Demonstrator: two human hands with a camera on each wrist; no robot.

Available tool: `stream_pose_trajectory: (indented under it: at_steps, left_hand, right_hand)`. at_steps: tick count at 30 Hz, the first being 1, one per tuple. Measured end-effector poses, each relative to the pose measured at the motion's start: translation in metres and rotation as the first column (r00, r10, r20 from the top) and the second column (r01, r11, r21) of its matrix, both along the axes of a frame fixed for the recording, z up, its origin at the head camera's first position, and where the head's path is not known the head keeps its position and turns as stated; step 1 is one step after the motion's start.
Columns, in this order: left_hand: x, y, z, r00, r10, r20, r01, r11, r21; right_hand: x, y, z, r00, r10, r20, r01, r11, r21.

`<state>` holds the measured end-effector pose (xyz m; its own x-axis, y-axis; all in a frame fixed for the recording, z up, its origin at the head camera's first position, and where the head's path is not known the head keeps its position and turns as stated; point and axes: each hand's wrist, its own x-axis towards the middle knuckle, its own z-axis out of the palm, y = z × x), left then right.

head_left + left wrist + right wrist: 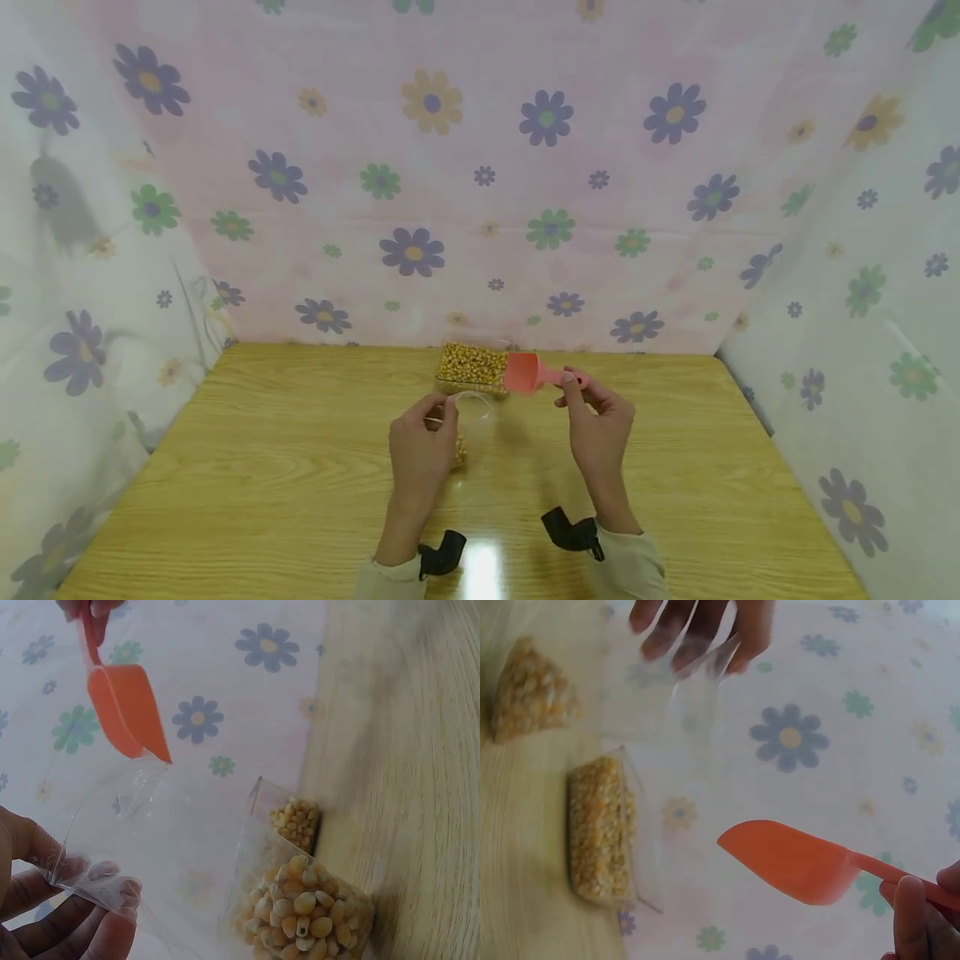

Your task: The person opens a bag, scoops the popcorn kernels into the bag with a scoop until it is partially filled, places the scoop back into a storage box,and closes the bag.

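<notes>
My left hand pinches the rim of a clear plastic bag, whose mouth is spread wide. Corn kernels fill the bottom of the bag, which stands on the table. In my right hand is a pink scoop, gripped by its handle between thumb and fingers. No kernels show in the scoop. Its tip overlaps the bag's rim in the left wrist view. Behind the bag, a clear rectangular box holds many more corn kernels.
The wooden table ends at a flower-patterned cloth behind the box, with more cloth at both sides. Black wrist mounts stick out from both sleeves.
</notes>
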<state>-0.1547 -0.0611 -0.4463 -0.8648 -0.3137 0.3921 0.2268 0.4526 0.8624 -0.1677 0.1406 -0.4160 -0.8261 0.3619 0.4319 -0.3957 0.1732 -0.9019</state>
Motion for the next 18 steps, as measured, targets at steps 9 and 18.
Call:
stream_pose_trajectory:
  at_steps: [9, 18]
  left_hand:
    - [0.0, -0.002, -0.005, 0.999, -0.017, 0.044, 0.017, 1.0, 0.006]
    - [0.003, -0.005, -0.005, 0.996, -0.017, 0.084, 0.018, 1.0, -0.01]
  right_hand:
    - [-0.051, -0.013, -0.027, 0.995, 0.089, 0.041, -0.091, 0.995, 0.03]
    - [-0.075, -0.026, -0.045, 0.989, 0.126, 0.074, -0.135, 0.982, 0.131]
